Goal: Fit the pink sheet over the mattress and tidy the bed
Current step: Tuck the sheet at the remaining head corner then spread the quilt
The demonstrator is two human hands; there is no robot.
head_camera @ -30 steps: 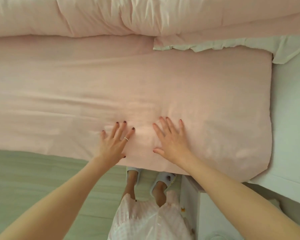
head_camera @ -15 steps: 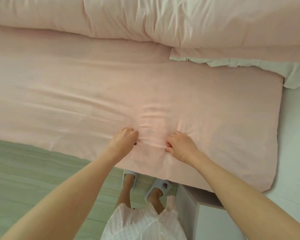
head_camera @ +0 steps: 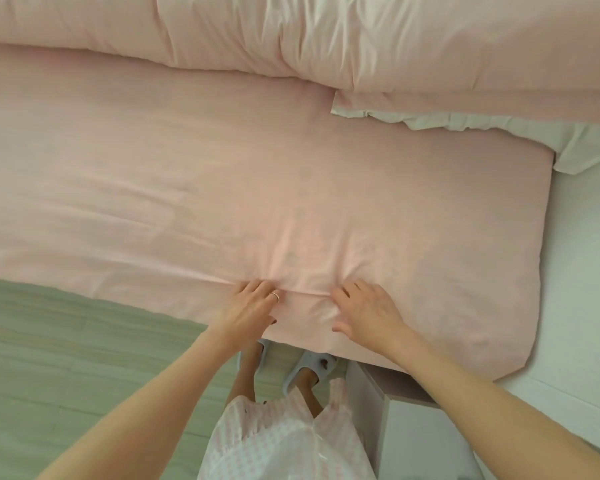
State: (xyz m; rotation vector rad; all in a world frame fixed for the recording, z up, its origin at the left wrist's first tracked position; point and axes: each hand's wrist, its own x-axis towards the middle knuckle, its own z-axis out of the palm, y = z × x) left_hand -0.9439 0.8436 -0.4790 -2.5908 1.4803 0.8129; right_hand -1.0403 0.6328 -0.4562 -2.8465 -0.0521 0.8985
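The pink sheet (head_camera: 222, 188) lies spread over the mattress, mostly smooth, and its edge hangs over the near side. My left hand (head_camera: 253, 306) and my right hand (head_camera: 368, 310) are close together at that near edge. Both have their fingers curled into the fabric and hold a bunched fold of sheet. A raised crease runs between the two hands, and small wrinkles fan out from them. The sheet's right corner (head_camera: 482, 358) hangs loose over the white surface.
A rolled pink duvet (head_camera: 361, 36) lies along the far side of the bed. A pink cover with a white edge (head_camera: 499, 112) sits at the far right. A white surface (head_camera: 586, 271) flanks the bed on the right. A white cabinet (head_camera: 413, 427) stands by my slippered feet (head_camera: 312, 368) on the pale floor (head_camera: 66, 358).
My hands went from flat with spread fingers on the sheet to curled, gripping the fabric. They drew it toward the near edge, raising a crease between them.
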